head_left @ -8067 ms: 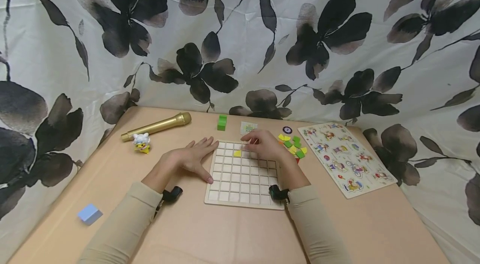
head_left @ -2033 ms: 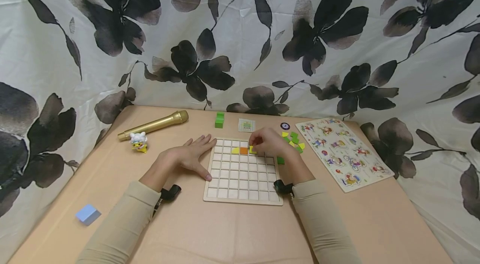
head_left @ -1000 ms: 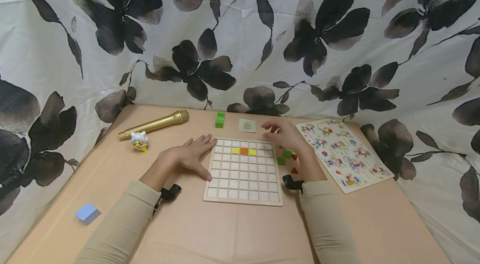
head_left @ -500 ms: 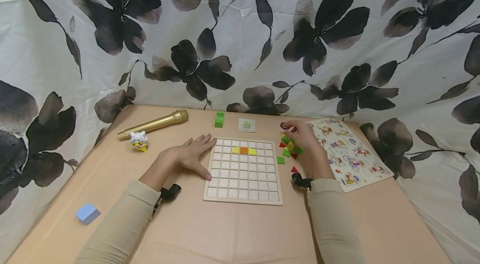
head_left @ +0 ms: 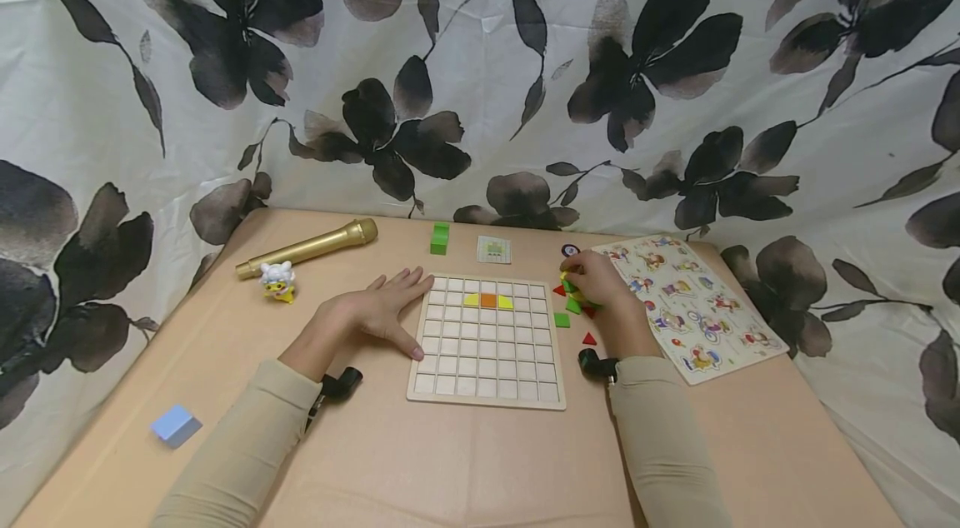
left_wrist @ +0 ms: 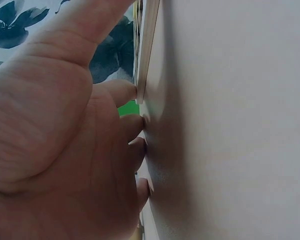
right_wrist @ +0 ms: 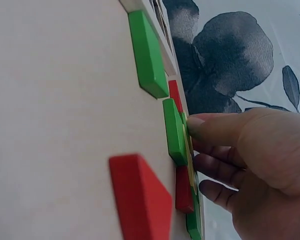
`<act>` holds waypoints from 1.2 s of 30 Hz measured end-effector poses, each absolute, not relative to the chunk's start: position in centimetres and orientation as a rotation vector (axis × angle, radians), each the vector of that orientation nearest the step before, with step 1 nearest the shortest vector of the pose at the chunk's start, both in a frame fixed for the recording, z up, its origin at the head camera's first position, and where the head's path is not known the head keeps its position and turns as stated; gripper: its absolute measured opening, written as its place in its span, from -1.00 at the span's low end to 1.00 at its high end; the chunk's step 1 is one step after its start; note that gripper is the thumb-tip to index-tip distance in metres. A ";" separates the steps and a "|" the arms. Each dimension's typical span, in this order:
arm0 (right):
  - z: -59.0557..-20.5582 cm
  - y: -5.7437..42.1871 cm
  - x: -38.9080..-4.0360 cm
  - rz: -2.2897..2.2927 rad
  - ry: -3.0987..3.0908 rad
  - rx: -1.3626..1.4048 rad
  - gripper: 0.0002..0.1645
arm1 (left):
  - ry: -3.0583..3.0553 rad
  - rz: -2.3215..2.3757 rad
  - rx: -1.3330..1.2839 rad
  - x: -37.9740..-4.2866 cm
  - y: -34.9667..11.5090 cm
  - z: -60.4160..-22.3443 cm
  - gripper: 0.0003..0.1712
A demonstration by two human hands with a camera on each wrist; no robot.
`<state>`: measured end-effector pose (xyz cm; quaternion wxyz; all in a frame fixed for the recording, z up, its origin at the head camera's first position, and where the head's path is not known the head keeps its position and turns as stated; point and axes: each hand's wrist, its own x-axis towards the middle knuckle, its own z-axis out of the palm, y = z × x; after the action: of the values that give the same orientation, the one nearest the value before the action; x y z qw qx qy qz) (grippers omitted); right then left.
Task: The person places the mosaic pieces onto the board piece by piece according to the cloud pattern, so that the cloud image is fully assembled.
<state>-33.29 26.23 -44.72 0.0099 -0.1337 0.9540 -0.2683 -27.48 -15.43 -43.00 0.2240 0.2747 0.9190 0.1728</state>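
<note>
A white square-grid board lies in the middle of the table. One row near its far side holds an orange square between two yellow pieces. My left hand lies with spread fingers at the board's left edge, thumb against the rim. In the left wrist view its fingertips touch the tabletop. To the right of the board, my right hand reaches over a pile of green, red and yellow pieces. Its thumb tip meets a yellow piece; the other fingertips are partly hidden, so a grip cannot be made out.
Nearer than the pile lie a green square and a red triangle. Behind the board are a pattern card, green blocks and a dark disc. Sticker sheet right; gold microphone, figurine, blue block left.
An orange square and a second yellow piece have joined the first yellow one on the board. My right hand has left the board for the pile, passing the disc. My left hand stays put.
</note>
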 end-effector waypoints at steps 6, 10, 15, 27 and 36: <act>-44.5 26.3 -33.5 -0.874 2.959 -0.393 -0.84 | 2.536 0.482 0.761 -27.4 -15.4 -43.0 0.56; -43.9 26.2 -33.3 -0.987 2.949 -0.400 -0.90 | 2.536 0.480 0.757 -27.4 -15.4 -43.0 0.56; -42.0 23.9 -32.4 -1.213 2.866 -0.539 -0.79 | 2.546 0.466 0.755 -27.4 -15.4 -43.1 0.56; -40.6 13.9 -29.8 -1.003 2.750 -0.954 -0.95 | 2.551 0.466 0.763 -27.4 -15.5 -43.0 0.56; -42.0 10.4 -29.0 -0.823 2.753 -1.089 -0.94 | 2.555 0.458 0.772 -27.5 -15.6 -43.1 0.56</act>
<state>-28.96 10.38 -41.97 0.0343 -0.3543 0.8954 -0.2675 -27.49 -15.62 -43.06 0.2152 0.2783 0.9214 0.1651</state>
